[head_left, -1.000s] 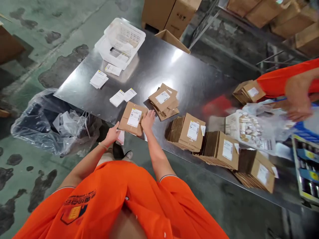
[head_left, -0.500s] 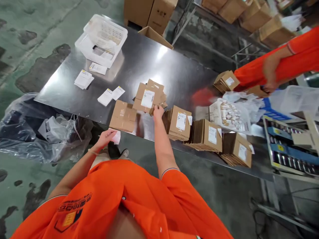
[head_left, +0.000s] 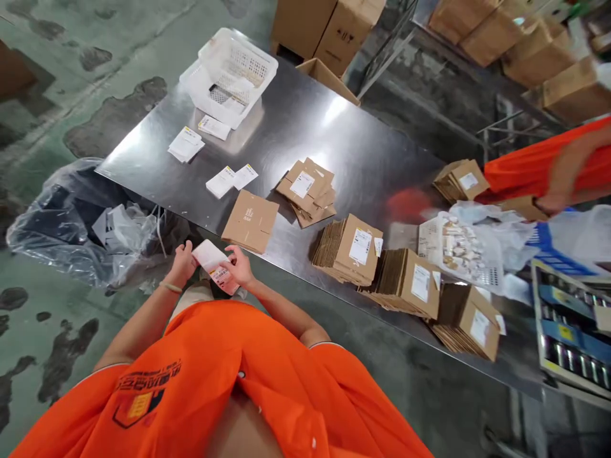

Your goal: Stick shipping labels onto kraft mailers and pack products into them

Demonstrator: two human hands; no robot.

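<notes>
My left hand [head_left: 182, 263] is closed on the upper left edge of a small stack of white printed labels [head_left: 209, 256], held in front of my waist just off the table edge. My right hand [head_left: 241, 267] has its fingers on the other side of the labels, pinching them near the yellow-marked end. Just beyond the hands, a pile of flat cardboard boxes [head_left: 252, 219] lies at the table edge. A looser pile of folded cartons [head_left: 305, 184] with a white label on top sits further right. Two small label stacks [head_left: 221, 182] rest on the metal behind.
The steel table [head_left: 305, 130] carries a white plastic basket [head_left: 258, 70], more labels [head_left: 185, 144] and rows of labelled cartons [head_left: 356, 251]. A bag-lined bin [head_left: 95, 235] stands left. At right are a basket of small packets [head_left: 458, 245] and a co-worker's arm [head_left: 563, 172].
My right hand has left the labelled cartons and come back to the labels in my left hand. The top carton now lies on the loose pile. The view has shifted leftward.
</notes>
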